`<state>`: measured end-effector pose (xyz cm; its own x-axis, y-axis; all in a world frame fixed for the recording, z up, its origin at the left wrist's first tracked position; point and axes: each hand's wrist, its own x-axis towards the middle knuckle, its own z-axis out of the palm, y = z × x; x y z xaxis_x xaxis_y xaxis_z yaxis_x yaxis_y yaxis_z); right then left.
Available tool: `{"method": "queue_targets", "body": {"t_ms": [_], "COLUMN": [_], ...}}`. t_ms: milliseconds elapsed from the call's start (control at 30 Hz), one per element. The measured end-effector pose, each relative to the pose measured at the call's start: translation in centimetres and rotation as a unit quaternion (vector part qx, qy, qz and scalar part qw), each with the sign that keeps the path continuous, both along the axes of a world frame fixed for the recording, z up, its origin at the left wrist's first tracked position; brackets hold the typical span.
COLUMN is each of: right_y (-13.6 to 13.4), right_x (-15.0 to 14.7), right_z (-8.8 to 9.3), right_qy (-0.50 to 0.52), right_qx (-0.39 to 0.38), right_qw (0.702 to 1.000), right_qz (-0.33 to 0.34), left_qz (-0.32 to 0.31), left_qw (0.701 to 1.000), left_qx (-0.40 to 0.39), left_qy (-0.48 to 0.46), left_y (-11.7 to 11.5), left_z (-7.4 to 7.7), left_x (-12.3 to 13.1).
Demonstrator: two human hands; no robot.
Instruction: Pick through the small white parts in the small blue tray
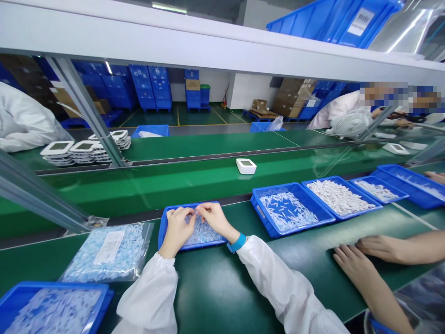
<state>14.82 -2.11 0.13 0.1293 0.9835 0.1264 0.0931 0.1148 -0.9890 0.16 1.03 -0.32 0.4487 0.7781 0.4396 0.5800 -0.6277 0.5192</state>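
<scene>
My left hand (180,228) is over a small blue tray (161,236), its thumb and fingertips pinched together. Close beside it, my right hand (212,217) pinches too, and the fingertips of both almost meet. Whatever they hold is too small or hidden to make out. Small pale blue and white pieces (201,234) cover the bottom of the tray below. A blue band circles my right wrist. To the left lies a clear plastic bag (137,241) of similar pale blue pieces with a white label.
Blue trays of small white pieces (290,211) line the right side; another tray (104,297) stands front left. A white device (246,166) sits on the green belt (194,178). A co-worker's hands (365,253) rest at right. Metal posts (83,102) carry a shelf overhead.
</scene>
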Motion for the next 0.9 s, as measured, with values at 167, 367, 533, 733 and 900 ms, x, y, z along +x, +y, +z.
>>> {"method": "queue_targets", "body": {"t_ms": [167, 367, 533, 733, 900], "right_y": [0.23, 0.23, 0.27, 0.26, 0.12], "right_x": [0.06, 0.01, 0.01, 0.01, 0.01], "right_z": [-0.43, -0.53, -0.64, -0.77, -0.56], "right_qy": [0.034, 0.042, 0.03, 0.026, -0.006], "right_qx": [0.005, 0.014, 0.026, 0.037, 0.045], "right_qw": [0.999, 0.999, 0.999, 0.999, 0.999], "right_qz": [-0.002, -0.004, -0.007, 0.02, 0.018], "left_qz": [0.012, 0.013, 0.005, -0.005, -0.014], "left_qw": [1.0, 1.0, 1.0, 1.0, 1.0], "left_qx": [0.006, 0.016, 0.015, 0.003, 0.003], "left_qy": [-0.012, -0.011, -0.013, -0.015, -0.007], "left_y": [0.11, 0.01, 0.0, -0.03, -0.14], "left_z": [0.13, 0.44, 0.43, 0.52, 0.65], "left_x": [-0.09, -0.21, -0.28, -0.26, -0.23]}}
